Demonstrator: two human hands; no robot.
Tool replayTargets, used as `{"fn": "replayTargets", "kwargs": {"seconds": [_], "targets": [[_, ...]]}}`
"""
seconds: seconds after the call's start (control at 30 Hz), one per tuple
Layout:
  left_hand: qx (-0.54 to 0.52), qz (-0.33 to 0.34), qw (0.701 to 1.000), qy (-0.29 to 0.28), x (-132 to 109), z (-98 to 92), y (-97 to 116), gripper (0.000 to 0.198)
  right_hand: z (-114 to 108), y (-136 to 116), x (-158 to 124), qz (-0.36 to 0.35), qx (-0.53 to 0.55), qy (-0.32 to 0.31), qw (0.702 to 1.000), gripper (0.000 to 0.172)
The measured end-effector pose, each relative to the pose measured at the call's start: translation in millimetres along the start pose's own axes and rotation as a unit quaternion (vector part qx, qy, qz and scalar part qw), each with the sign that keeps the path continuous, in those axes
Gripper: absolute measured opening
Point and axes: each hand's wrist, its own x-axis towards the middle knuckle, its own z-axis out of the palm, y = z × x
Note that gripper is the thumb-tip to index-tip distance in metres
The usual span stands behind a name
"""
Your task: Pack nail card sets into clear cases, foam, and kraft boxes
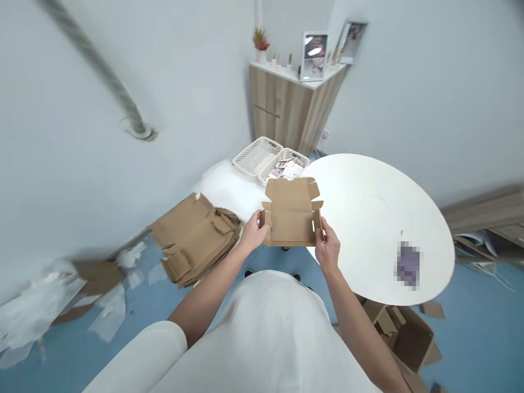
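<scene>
A partly folded brown cardboard box point(292, 225) is held in front of my body, its lid flap spread open away from me. My left hand point(254, 232) grips the box's left side wall, thumb on the inside. On the opposite side, my right hand point(327, 244) pinches the right wall, which stands up from the base. The box looks bare inside. Left of it lies a stack of flattened cardboard boxes point(196, 234). Just beyond the box are white plastic baskets point(257, 155), one with small cards or packets point(286, 168) in it.
A round white table point(376, 218) stands at the right, with a blurred purple item point(408, 265) on it. Behind is a wood-look cabinet point(282, 103) bearing picture frames and a plant. Open cartons point(413, 335) and plastic wrapping point(36, 305) lie on the blue floor.
</scene>
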Motion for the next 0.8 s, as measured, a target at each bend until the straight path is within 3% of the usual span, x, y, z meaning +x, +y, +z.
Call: {"fn": "replayTargets", "kwargs": {"seconds": [0.1, 0.23, 0.4, 0.6, 0.8], "targets": [[-0.085, 0.036, 0.992, -0.086, 8, 42.7, 20, 0.047, -40, 30, 5, 0.041, 0.012, 0.051, 0.998, 0.047], [-0.133, 0.054, 0.975, -0.171, 7, 96.1, 42, 0.050, -80, 68, 0, 0.072, 0.031, 0.091, 0.993, 0.047], [-0.005, 0.049, 0.978, -0.200, 1, 145.3, 60, 0.041, -115, 112, -14, 0.136, 0.039, 0.115, 0.983, 0.047], [-0.011, 0.055, 0.947, -0.315, 9, 180.3, 59, 0.045, -130, 149, -31, 0.256, -0.016, 0.125, 0.958, 0.046], [0.062, 0.060, 0.952, -0.294, 33, 195.7, 41, 0.048, -130, 153, -30, 0.296, -0.043, 0.049, 0.953, 0.035]]}}
